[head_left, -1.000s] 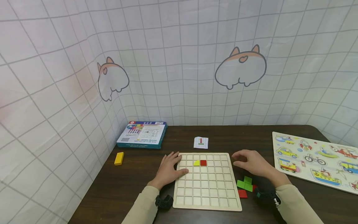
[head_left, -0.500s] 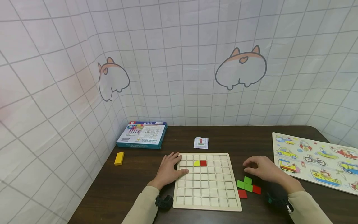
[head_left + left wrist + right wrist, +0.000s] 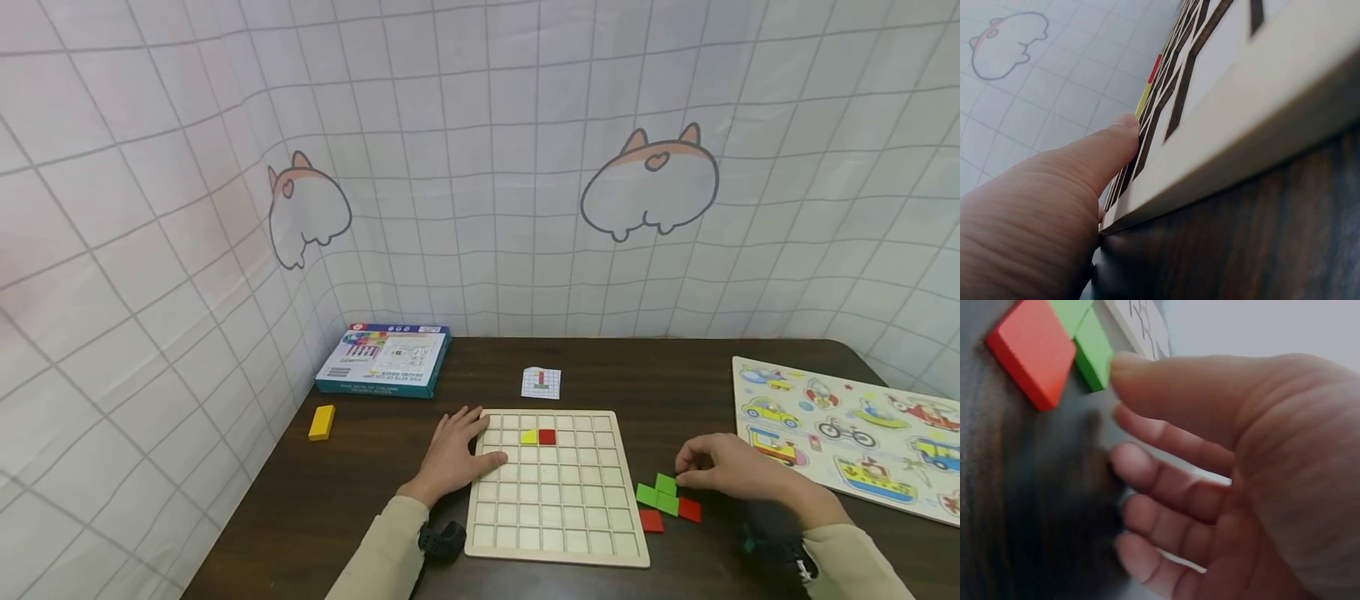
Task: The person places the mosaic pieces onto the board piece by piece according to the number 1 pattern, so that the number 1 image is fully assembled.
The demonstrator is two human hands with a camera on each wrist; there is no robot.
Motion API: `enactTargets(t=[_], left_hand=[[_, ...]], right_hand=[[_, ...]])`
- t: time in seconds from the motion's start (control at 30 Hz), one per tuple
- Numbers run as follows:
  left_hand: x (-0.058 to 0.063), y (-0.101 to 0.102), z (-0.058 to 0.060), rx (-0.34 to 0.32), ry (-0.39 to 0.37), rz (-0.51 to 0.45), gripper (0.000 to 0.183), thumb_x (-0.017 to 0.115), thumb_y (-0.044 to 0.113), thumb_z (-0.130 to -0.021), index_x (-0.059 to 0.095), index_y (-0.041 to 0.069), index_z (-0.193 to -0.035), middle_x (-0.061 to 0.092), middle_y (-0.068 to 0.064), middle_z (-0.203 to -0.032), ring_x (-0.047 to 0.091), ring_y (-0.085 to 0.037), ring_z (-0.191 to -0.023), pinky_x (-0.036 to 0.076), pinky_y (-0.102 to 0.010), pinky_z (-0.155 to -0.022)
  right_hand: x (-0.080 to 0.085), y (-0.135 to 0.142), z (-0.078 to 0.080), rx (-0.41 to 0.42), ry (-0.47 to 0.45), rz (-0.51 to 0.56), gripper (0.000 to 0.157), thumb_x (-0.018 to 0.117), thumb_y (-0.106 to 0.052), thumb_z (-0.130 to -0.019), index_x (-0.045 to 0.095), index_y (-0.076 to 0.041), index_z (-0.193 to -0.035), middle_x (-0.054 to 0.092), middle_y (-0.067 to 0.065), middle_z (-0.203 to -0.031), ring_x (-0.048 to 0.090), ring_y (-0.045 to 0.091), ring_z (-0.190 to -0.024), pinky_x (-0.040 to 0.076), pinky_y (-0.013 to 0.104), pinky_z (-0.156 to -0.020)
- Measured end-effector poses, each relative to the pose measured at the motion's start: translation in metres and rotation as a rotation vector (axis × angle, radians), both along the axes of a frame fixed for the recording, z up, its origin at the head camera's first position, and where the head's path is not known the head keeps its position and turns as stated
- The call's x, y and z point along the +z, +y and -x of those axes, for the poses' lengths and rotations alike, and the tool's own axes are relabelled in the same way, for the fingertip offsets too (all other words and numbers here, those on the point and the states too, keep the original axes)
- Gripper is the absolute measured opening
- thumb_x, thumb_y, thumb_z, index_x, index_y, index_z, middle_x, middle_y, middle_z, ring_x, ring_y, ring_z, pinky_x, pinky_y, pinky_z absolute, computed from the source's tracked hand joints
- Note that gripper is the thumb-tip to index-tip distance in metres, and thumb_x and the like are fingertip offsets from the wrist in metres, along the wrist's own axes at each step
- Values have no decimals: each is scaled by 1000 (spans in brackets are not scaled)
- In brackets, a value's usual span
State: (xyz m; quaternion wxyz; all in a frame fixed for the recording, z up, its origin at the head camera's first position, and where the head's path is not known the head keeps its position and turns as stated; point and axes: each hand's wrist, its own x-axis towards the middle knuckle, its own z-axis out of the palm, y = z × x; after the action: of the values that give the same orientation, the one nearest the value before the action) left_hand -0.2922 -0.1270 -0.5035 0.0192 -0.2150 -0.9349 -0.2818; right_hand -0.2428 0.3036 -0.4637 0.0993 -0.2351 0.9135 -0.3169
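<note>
My left hand (image 3: 450,458) rests on the left edge of a pale wooden grid board (image 3: 558,533), its thumb lying over the frame. A yellow piece (image 3: 529,437) and a red square (image 3: 547,437) sit side by side in the board's upper part. Right of the board lie several green tiles (image 3: 666,502), with a red tile (image 3: 690,510) touching them and another red tile (image 3: 652,522) closer to me. Beside the rearmost green tile is my right hand (image 3: 731,468), fingers loosely bent and holding nothing; in the right wrist view the thumb tip overlaps a green tile's edge (image 3: 1094,359), contact unclear.
Behind the board lies a small paper card (image 3: 541,383) with a red and green pattern. A flat box (image 3: 386,362) stands at the back left, a yellow block (image 3: 322,422) in front of it. A picture puzzle board (image 3: 847,433) covers the right side. A gridded curtain surrounds the table.
My right hand has moved from the board's upper right edge towards me and to the right, down to the green tiles. The left hand has stayed on the board.
</note>
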Motion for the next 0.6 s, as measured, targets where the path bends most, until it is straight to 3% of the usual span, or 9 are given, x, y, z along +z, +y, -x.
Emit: enactTargets(t=[0.2, 0.6], left_hand=[[-1, 0, 1, 1, 0, 5, 78, 65, 58, -87, 47, 10, -146, 36, -8, -155, 23, -31, -147, 8, -54, -120], [1, 1, 0, 1, -1, 6, 78, 66, 57, -87, 47, 10, -146, 37, -9, -155, 23, -32, -147, 7, -55, -120]], right_hand=[[5, 5, -4, 60, -103, 12, 18, 74, -28, -87, 67, -13, -93, 58, -7, -77, 50, 3, -65, 42, 22, -54], [8, 4, -9, 111, -86, -64, 36, 84, -37, -74, 60, -17, -92, 51, -1, -89, 46, 8, -77, 39, 24, -62]])
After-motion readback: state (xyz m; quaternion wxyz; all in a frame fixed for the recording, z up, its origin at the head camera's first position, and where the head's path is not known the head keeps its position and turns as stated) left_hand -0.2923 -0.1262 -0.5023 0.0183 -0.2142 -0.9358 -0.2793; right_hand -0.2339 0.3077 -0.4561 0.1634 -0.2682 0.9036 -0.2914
